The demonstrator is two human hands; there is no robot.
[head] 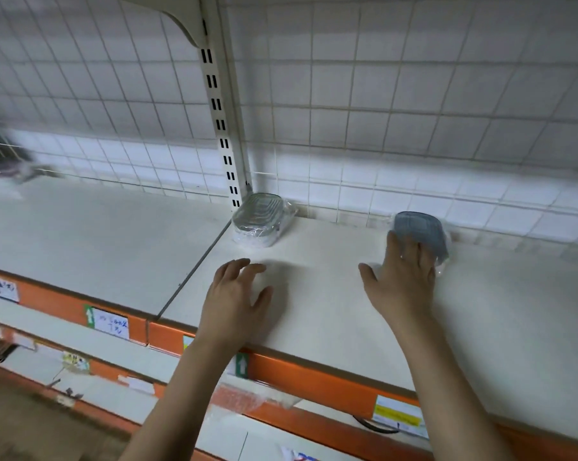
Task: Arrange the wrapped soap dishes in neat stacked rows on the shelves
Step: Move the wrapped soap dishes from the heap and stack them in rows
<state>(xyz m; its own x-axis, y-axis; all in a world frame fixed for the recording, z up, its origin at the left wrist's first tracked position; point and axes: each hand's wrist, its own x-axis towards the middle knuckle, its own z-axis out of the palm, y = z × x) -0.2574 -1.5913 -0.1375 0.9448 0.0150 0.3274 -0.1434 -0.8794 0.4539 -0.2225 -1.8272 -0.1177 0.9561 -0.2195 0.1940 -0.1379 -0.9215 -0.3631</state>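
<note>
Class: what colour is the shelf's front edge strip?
Orange front edge strip, clearest in the head view.

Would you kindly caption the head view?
Right hand touching a blue wrapped soap dish on the shelf; left hand hovers open.

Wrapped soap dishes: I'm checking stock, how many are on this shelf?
2: a grey dish by the slotted upright; a blue dish under the right hand.

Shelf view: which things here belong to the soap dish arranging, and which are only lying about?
Belong to the job:
- grey wrapped soap dish by the upright post
- blue wrapped soap dish, right hand on it
- left hand, holding nothing
- shelf

Only lying about:
- price labels on the orange shelf edge
- blurred dark items at far left
</note>
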